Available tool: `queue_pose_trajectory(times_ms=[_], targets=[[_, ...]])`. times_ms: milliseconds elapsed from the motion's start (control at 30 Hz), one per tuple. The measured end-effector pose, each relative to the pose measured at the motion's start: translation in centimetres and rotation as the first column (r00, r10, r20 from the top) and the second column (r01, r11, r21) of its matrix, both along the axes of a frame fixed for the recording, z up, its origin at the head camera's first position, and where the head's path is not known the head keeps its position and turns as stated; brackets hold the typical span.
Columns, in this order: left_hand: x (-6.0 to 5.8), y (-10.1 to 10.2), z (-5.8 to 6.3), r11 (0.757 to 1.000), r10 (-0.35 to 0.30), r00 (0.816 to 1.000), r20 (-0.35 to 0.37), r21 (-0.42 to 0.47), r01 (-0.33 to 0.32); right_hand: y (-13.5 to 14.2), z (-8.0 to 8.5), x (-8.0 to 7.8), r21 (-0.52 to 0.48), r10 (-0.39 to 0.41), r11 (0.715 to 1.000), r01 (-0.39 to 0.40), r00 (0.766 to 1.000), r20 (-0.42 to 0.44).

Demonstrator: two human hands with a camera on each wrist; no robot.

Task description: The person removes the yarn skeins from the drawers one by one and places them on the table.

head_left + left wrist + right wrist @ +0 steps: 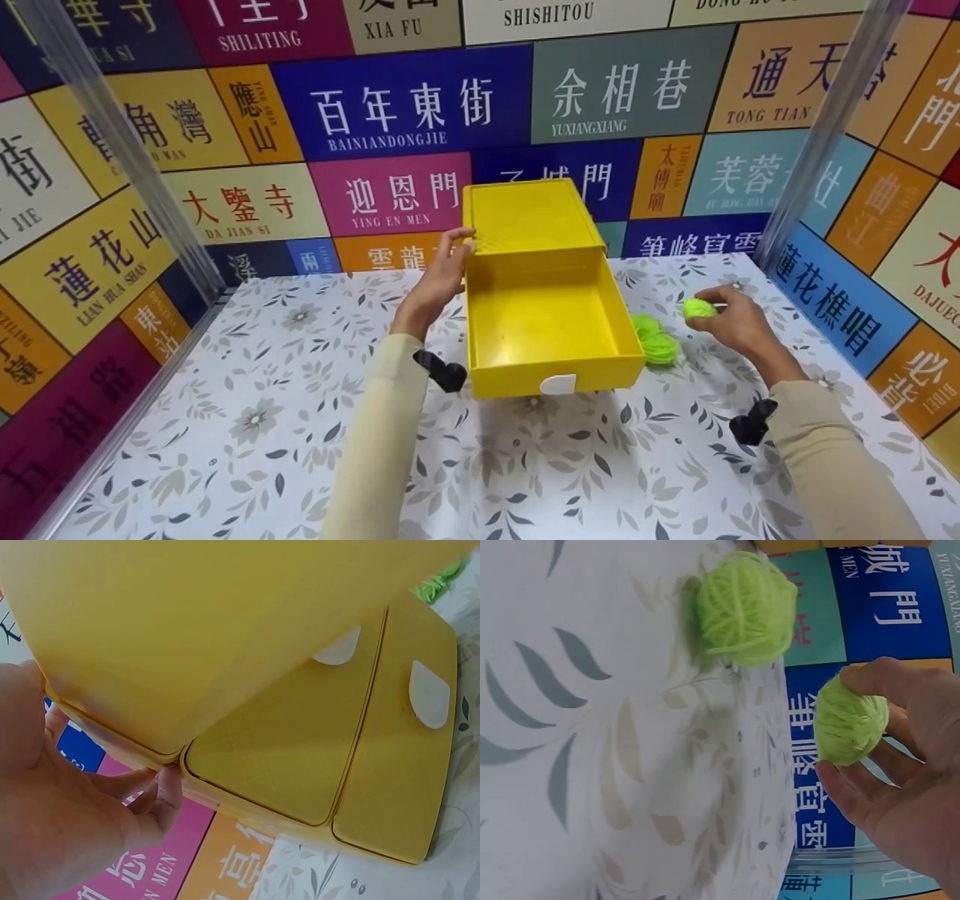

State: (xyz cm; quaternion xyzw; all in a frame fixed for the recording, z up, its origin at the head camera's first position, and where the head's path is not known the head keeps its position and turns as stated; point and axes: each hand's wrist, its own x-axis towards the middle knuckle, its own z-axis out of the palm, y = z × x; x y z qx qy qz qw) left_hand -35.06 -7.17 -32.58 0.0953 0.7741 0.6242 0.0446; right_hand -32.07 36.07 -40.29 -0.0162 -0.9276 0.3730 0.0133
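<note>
A yellow drawer box (525,217) stands on the table with its top drawer (510,381) pulled out toward me. No contents show inside that drawer. My left hand (442,277) grips the box's upper left edge, fingertips at the top and side; in the left wrist view, this hand (90,802) lies along the box's side. To the right of the drawer, my right hand (739,326) pinches a neon-green yarn ball (851,720) between thumb and fingers, raised off the table. More green yarn (658,346) lies against the drawer's right side; whether it is one ball or more, I cannot tell.
Lower drawer fronts (277,742) with white tab handles (430,694) sit under the pulled-out drawer. A white leaf-patterned cloth (255,420) covers the table. Clear corner posts (142,165) and a wall of coloured sign panels (405,97) enclose it.
</note>
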Motion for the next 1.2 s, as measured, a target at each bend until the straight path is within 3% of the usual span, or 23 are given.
queue_pose_trajectory(times_ms=[367,633,900,1200], targets=[[0.2,0.0,-0.2,0.999,-0.024,1.000,-0.020,0.029,0.025,0.5,-2.8,0.9,0.026,-0.001,1.000,0.001,1.000,0.016],[0.0,0.0,-0.2,0.999,-0.018,1.000,-0.010,0.050,0.018,0.7,-3.6,0.8,0.028,-0.010,1.000,0.008,0.998,0.059],[0.1,0.0,-0.1,0.999,-0.014,1.000,-0.008,0.051,0.015,0.9,-2.7,1.0,0.054,0.026,0.998,-0.027,0.999,0.027],[0.0,-0.1,-0.2,0.999,-0.020,1.000,-0.015,0.030,0.020,-0.7,0.4,1.8,0.006,-0.029,1.000,0.030,0.998,-0.057]])
